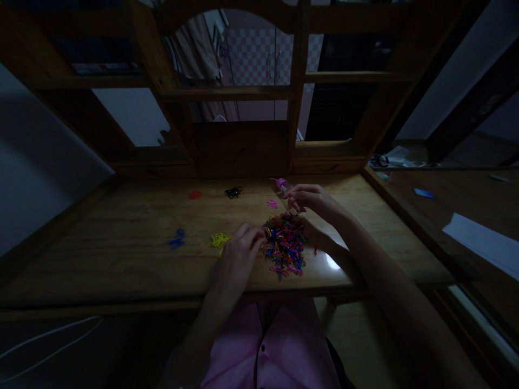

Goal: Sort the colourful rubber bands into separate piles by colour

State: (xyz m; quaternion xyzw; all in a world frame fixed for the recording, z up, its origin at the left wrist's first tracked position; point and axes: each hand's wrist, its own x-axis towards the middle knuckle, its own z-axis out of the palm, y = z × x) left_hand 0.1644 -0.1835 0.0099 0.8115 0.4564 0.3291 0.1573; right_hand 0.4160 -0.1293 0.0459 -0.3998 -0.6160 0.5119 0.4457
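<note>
A heap of small loop-shaped clips in many colours lies on the wooden desk in front of me. My left hand is at the heap's left edge, thumb and forefinger drawn together; what is between them is hidden. Over the far side of the heap hangs my right hand, its fingers loosely bent and apart, with nothing visible in them. Just left of its fingertips is a small pink group. Yellow clips lie beside my left hand. Separate blue, black and red-orange clips sit farther off.
Behind my right fingers lies a pink-capped bottle. One red clip rests right of the heap. A wooden shelf frame rises at the desk's back. On the right-hand surface are white paper and a blue card.
</note>
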